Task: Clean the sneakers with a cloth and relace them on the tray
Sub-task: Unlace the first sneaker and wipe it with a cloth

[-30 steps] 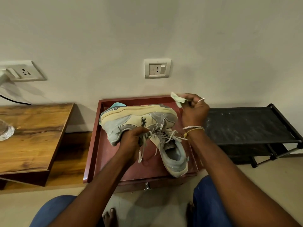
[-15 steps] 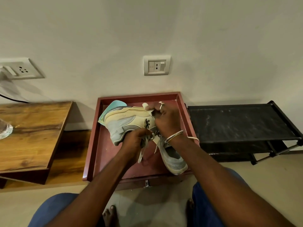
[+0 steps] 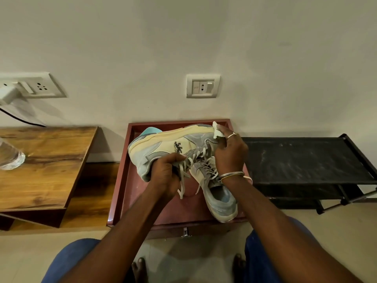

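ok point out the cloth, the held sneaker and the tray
cloth [image 3: 216,129]: head view, its white crumpled top
held sneaker [image 3: 163,144]: head view, side panel by the logo
tray [image 3: 119,174]: head view, its left wall

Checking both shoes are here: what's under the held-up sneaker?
The second sneaker lies on the red tray beneath, heel toward the camera. Its toe is hidden behind the held sneaker and right hand.

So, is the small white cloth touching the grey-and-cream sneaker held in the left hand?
Touching. Head view: the right hand presses the cloth against the sneaker at its sole edge.
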